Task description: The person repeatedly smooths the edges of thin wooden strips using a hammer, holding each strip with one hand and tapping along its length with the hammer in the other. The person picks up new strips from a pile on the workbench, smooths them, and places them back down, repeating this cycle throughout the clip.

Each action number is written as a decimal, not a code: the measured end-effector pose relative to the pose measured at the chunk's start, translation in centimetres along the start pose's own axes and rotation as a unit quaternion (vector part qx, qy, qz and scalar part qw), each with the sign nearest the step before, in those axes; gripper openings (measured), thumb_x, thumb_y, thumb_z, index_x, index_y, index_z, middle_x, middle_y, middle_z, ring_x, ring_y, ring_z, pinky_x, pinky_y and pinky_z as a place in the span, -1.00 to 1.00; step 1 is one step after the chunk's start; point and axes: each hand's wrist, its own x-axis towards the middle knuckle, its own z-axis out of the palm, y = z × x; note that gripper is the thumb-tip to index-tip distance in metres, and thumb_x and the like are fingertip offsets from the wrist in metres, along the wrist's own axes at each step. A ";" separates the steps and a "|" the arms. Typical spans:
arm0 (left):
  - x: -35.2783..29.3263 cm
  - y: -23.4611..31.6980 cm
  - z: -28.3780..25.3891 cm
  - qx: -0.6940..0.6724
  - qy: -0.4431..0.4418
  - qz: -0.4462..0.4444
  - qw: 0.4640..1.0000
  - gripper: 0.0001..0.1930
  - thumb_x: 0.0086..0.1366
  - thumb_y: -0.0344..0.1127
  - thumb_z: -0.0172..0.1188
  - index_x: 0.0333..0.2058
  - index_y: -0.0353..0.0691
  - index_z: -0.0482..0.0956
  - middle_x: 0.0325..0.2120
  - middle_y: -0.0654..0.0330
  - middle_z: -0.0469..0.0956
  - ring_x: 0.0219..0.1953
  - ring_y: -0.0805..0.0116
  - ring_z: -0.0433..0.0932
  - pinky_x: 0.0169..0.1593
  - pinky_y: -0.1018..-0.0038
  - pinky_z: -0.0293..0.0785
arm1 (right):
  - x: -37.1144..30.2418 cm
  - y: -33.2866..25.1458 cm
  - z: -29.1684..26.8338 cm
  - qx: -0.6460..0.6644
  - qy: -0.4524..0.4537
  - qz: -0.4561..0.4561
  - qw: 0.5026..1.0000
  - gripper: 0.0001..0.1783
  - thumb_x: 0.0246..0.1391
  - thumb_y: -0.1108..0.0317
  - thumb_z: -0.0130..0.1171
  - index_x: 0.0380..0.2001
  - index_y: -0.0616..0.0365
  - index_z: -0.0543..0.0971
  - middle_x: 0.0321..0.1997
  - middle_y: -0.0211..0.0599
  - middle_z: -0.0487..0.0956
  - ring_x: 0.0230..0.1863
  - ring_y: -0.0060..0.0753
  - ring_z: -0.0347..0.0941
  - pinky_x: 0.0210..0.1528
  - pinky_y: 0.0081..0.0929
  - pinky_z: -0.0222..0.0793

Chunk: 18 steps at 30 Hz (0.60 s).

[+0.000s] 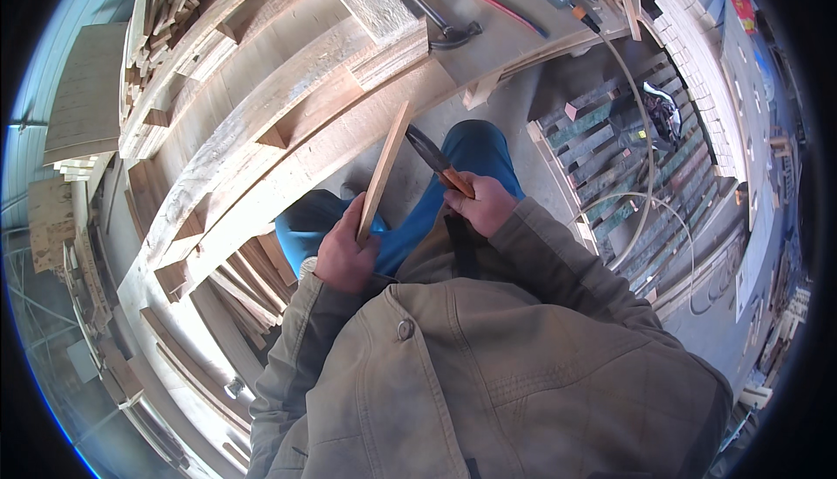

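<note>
the left hand point(346, 252) grips a thin wooden strip point(383, 172); the right hand point(486, 207) grips a dark-tipped hand tool point(427, 149) by its orange-brown handle point(457, 181). both are held near each other above the blue trousers point(485, 149).

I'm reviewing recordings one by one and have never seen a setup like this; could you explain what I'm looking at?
There is no machine here, just a person working with two bare hands. The single picture comes from a wide fisheye camera worn on the head, looking down, which is why straight edges bend toward the rim. The left hand holds a narrow wood strip; the right hand grips a dark tool with an orange-brown handle, its exact kind unclear. On the workbench ahead lie long timber pieces, a hammer and a red rod-like item.
</note>
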 end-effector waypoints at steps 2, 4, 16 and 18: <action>0.3 0.1 0.2 0.002 0.009 0.005 1.000 -0.29 0.22 -0.35 0.24 0.36 -0.18 0.30 0.01 -0.22 0.58 0.05 -0.18 0.60 0.10 0.15 0.52 | 0.1 0.2 0.9 0.022 -0.022 0.000 1.000 -0.66 0.37 0.29 0.16 0.08 0.30 0.53 -0.26 -0.30 0.60 -0.22 -0.46 0.54 -0.07 -0.45 0.47; 0.5 0.0 0.4 0.010 0.016 0.007 1.000 -0.28 0.22 -0.32 0.26 0.37 -0.17 0.29 0.03 -0.22 0.58 0.06 -0.19 0.59 0.10 0.14 0.52 | 0.2 0.1 1.5 0.062 -0.033 0.013 0.997 -0.65 0.40 0.31 0.12 0.11 0.32 0.49 -0.20 -0.31 0.60 -0.17 -0.49 0.55 -0.02 -0.48 0.48; 1.1 -0.2 1.6 0.062 0.079 0.053 0.994 -0.27 0.25 -0.28 0.30 0.35 -0.27 0.25 0.07 -0.26 0.54 0.11 -0.21 0.55 0.13 0.11 0.50 | 0.7 -1.9 4.9 0.230 -0.003 0.051 0.972 -0.73 0.40 0.24 0.12 -0.07 0.26 0.53 -0.27 -0.32 0.59 -0.25 -0.50 0.54 -0.14 -0.46 0.48; 1.3 -0.3 1.7 0.075 0.087 0.065 0.991 -0.27 0.25 -0.28 0.30 0.36 -0.29 0.24 0.10 -0.26 0.52 0.13 -0.21 0.54 0.14 0.11 0.50 | 0.8 -2.3 5.2 0.236 -0.024 0.058 0.970 -0.70 0.42 0.24 0.10 0.06 0.21 0.47 -0.19 -0.25 0.60 -0.20 -0.44 0.57 -0.07 -0.44 0.49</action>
